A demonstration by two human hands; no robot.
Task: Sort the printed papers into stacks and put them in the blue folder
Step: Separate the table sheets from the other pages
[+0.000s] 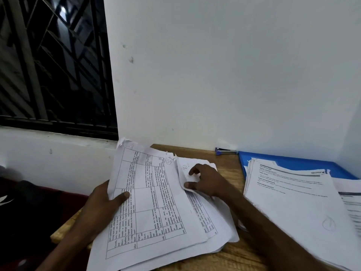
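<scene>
A bundle of printed sheets with tables point(156, 208) is tilted up off the wooden desk. My left hand point(103, 208) grips its left edge, thumb on the top page. My right hand point(207, 180) pinches the curled upper corner of the sheets lying underneath point(213, 222). At the right, a second stack of printed papers point(293, 204) lies on the open blue folder point(289, 161), which sits against the wall.
A blue stapler point(224, 151) lies by the wall behind the folder. The wooden desk point(228, 257) ends at the left near a dark red and black cloth point(39, 208). A barred window point(52, 65) is at the upper left.
</scene>
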